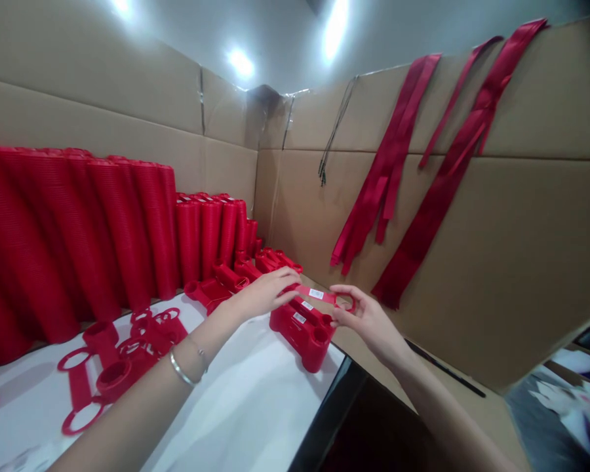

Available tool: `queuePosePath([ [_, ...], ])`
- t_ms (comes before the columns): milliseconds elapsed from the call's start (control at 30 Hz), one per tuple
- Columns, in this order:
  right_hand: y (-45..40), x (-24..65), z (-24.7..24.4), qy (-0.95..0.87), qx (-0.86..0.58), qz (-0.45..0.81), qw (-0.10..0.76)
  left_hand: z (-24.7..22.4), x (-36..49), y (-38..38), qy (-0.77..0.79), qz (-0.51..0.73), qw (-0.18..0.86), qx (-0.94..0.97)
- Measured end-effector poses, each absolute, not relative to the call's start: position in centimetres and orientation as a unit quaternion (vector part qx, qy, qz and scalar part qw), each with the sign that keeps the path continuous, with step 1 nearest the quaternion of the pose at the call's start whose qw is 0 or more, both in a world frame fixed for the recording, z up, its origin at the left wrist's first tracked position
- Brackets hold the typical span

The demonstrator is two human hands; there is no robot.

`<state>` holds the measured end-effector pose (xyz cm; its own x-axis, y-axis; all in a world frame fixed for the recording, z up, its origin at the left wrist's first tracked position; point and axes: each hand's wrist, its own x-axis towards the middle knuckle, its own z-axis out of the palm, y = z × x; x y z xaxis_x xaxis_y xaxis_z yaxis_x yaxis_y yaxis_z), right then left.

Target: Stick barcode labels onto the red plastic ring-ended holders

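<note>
Between both hands is a flat red piece with a ring end [327, 297], with a small white label on its middle. My left hand [270, 292] is closed on its left end, partly covering it. At the other end, the thumb and fingers of my right hand [361, 310] pinch the ring. Just below stands a group of thicker red pieces [297, 328] with round ends, set side by side, with white labels on them. The held piece is above this group; I cannot tell whether it touches.
Loose red ring-ended pieces [128, 354] lie on the white table surface [211, 400]. Tall stacks of red pieces [113, 229] line the left side. Red ribbons [437, 203] and thin cords [332, 144] hang on the cardboard wall [521, 262]. A dark edge [341, 387] borders the table.
</note>
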<state>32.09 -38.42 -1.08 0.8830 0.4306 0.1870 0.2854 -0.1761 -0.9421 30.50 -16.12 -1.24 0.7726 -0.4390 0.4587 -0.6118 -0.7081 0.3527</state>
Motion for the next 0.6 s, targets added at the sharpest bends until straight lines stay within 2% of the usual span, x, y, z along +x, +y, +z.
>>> queuePosePath([
  [133, -38.6, 33.6, -2.1, -0.264, -0.856, -0.093, 0.435, -1.3, 34.5, -15.5, -0.292, 0.140, 0.251, 0.912],
  [233, -38.6, 34.2, -3.1, -0.285, -0.877, -0.091, 0.376, -2.3, 36.3, -15.1, -0.281, 0.121, 0.257, 0.917],
  [333, -38.4, 34.1, -3.7, -0.288, -0.889, -0.069, 0.350, -3.3, 37.0, -14.9, -0.268, 0.099, 0.265, 0.921],
  [467, -38.3, 33.9, -3.9, -0.305, -0.879, -0.034, 0.365, -3.6, 37.0, -14.8, -0.263, 0.063, 0.274, 0.923],
  [600, -38.4, 33.4, -3.7, -0.311, -0.880, -0.067, 0.354, -2.7, 36.0, -14.9, -0.256, 0.068, 0.279, 0.923],
])
